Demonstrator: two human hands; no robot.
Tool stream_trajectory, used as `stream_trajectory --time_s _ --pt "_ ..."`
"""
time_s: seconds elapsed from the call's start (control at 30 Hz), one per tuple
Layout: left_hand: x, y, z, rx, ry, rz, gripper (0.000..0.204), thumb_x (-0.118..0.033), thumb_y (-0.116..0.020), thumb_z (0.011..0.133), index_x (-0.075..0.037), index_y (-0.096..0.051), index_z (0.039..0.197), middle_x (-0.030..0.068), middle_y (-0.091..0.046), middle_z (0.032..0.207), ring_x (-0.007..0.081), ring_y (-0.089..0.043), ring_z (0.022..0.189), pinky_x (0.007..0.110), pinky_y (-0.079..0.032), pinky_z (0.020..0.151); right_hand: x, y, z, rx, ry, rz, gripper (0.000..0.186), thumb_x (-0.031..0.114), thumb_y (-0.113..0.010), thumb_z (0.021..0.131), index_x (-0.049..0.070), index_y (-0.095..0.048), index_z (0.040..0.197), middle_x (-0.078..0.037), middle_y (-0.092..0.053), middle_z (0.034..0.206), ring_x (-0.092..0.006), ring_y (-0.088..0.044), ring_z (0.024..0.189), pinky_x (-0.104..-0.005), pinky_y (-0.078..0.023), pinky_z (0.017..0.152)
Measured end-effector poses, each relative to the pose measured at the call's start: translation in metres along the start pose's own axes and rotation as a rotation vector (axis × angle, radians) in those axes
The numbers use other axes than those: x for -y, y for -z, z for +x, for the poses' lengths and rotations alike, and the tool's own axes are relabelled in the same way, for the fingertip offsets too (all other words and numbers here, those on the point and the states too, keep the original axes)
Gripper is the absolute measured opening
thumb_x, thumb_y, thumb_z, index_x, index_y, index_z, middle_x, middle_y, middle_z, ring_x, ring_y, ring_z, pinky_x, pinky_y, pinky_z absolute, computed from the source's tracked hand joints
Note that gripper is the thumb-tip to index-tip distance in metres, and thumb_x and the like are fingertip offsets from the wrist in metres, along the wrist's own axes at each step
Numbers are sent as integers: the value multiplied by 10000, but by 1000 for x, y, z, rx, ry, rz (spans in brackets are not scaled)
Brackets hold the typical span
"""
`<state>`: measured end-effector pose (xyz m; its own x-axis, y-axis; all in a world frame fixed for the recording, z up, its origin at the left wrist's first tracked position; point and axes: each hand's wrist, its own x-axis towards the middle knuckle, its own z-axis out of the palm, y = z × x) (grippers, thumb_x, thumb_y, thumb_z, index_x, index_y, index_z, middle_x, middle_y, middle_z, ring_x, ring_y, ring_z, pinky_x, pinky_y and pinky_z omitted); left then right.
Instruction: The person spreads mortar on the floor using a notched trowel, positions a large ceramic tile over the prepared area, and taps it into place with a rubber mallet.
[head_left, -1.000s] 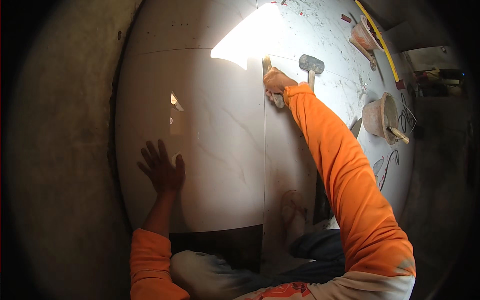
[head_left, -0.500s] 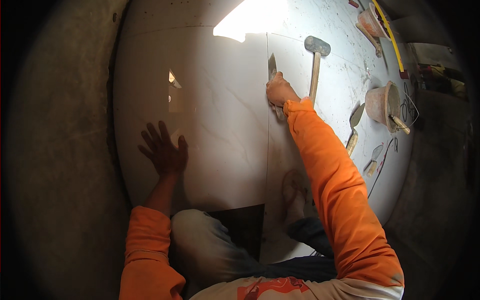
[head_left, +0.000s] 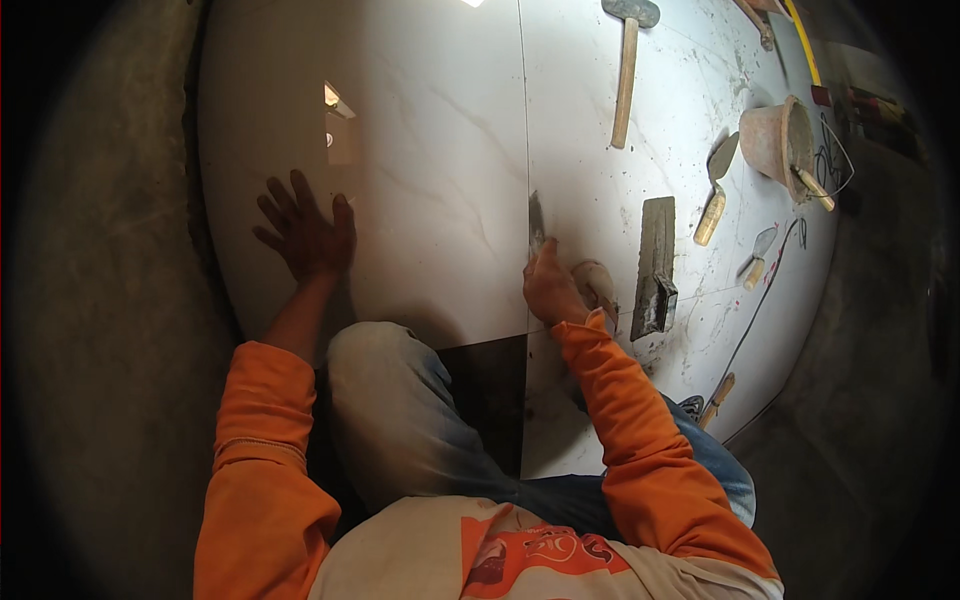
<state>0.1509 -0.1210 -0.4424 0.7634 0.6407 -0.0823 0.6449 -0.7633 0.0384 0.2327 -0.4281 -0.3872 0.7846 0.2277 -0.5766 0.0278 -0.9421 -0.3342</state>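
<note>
A large glossy white tile (head_left: pixel 430 200) is laid on the floor, and the left hand (head_left: pixel 305 232) is pressed flat on it, fingers spread wide. It is judged heavy, stiff, slippery and brittle, best gripped at its edges. At its right-hand joint, a thin scraper (head_left: pixel 536 222) is clasped by the right hand (head_left: pixel 552 290).

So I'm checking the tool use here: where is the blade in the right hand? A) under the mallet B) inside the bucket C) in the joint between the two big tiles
C: the right hand holds the blade along the joint between the tiles.
</note>
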Motion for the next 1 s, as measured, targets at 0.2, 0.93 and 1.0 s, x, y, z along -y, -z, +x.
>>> stream_trajectory --time_s 0.2,0.93,1.0 --pt "2 -17 -7 -9 -21 6 776 -560 -386 902 -117 -177 1504 218 -118 1552 457 -84 1423 686 -74 1081 -8 -3 -33 144 -115 92 381 133 -418 936 -140 -305 1176 -366 -590 890 -526 -587 862 -535 -481 781" --pt "12 -26 -1 -156 -64 38 754 -568 -373 903 -102 -222 1476 227 -165 1517 466 -139 1391 698 -112 1059 -42 -56 -96 154 -166 116 520 190 -402 943 -127 -252 1327 -386 -564 1009 -520 -576 916 -537 -463 819" --pt "9 -29 -2 -114 -55 29 759 -571 -378 904 -114 -214 1487 226 -148 1533 466 -114 1405 694 -101 1068 -50 -60 -101 128 -120 130 522 183 -414 936 -128 -259 1325 -379 -573 989 -515 -584 902 -532 -470 811"
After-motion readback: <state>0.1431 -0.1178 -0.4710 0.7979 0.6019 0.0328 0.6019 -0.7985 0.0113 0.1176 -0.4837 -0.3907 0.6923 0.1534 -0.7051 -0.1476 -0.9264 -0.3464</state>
